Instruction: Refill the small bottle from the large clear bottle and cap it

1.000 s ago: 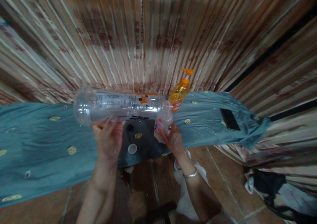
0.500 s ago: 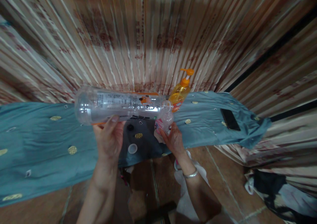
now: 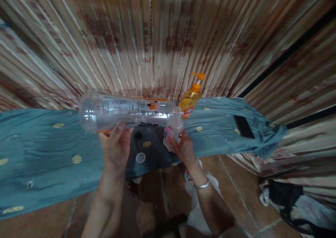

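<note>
Left hand [image 3: 115,148] holds a big clear plastic bottle [image 3: 126,111] from below. Its fingers are curled around the body of the bottle and the thumb presses on the near side. The big bottle lies almost flat in the air, with the bottom pointing to the left and the open mouth pointing to the right. It has a printed label with some orange on it, and it looks nearly empty.

Right hand [image 3: 185,148] is closed around a small clear bottle [image 3: 175,128], which stands about upright in the grip. The mouth of the big bottle is just over the top of the small one; I cannot tell if they touch. A silver bracelet [image 3: 202,185] sits on the right wrist.

Both bottles are held above a table covered with a blue-green cloth [image 3: 47,150] with small yellow round marks. On the cloth, just behind the small bottle, stands a yellow pump bottle [image 3: 191,98] with an orange pump. Between the two hands lie a small white cap [image 3: 140,157] and a small dark cap [image 3: 138,135], a little apart. Far to the right on the cloth lies a black phone [image 3: 244,126]. Behind the table hangs a striped curtain [image 3: 162,38].
</note>
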The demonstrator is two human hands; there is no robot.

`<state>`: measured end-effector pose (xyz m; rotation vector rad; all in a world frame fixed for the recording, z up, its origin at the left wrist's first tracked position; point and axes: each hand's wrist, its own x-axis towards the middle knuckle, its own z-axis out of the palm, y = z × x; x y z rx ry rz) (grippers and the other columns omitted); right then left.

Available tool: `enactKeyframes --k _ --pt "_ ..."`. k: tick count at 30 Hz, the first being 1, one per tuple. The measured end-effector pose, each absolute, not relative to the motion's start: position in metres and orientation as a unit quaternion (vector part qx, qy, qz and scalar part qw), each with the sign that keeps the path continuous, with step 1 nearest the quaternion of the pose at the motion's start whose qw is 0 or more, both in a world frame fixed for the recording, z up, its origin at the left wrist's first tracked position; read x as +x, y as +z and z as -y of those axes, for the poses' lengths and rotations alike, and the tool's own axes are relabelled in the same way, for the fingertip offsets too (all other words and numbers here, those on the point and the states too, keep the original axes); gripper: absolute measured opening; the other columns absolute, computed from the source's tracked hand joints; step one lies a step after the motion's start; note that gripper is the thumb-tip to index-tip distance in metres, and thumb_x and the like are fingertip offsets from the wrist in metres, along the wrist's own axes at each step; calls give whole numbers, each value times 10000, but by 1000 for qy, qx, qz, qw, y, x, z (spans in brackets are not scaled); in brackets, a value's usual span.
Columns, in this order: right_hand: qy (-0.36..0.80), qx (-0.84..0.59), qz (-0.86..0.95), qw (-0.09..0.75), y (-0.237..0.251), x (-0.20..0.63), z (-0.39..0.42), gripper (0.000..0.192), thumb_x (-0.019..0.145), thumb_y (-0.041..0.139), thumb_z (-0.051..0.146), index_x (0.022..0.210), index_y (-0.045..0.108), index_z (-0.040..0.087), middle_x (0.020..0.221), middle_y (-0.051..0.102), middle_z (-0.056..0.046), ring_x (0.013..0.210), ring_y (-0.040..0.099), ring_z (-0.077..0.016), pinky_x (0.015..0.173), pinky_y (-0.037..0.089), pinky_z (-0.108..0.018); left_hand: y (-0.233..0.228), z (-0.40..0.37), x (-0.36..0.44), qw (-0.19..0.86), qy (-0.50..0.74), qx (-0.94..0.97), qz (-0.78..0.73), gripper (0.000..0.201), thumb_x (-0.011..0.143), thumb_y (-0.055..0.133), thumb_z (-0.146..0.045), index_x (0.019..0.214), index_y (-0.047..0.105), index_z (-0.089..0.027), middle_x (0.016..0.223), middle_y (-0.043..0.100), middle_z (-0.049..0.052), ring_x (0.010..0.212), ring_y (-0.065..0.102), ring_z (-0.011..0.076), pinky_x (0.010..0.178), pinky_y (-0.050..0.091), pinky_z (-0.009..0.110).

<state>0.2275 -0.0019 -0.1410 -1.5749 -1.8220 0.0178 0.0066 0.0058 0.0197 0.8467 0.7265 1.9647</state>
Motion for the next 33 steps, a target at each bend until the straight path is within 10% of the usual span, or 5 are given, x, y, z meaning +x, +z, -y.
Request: enactKeyframes --k 8,33 --pt "-11 -620 684 384 -143 226 1 551 1084 577 570 1380 574 106 1055 767 -218 952 760 -336 777 669 -515 8 -7 0 429 778 343 -304 380 618 1037 -400 859 757 -309 896 790 -5 1019 787 273 825 683 409" --pt "-54 -610 693 380 -148 222 -1 599 1086 599 553 1458 530 89 1118 757 -234 1021 768 -353 824 688 -527 13 -8 0 417 783 325 -328 490 560 1035 -409 915 715 -299 856 766 -20 977 761 252 769 642 365"
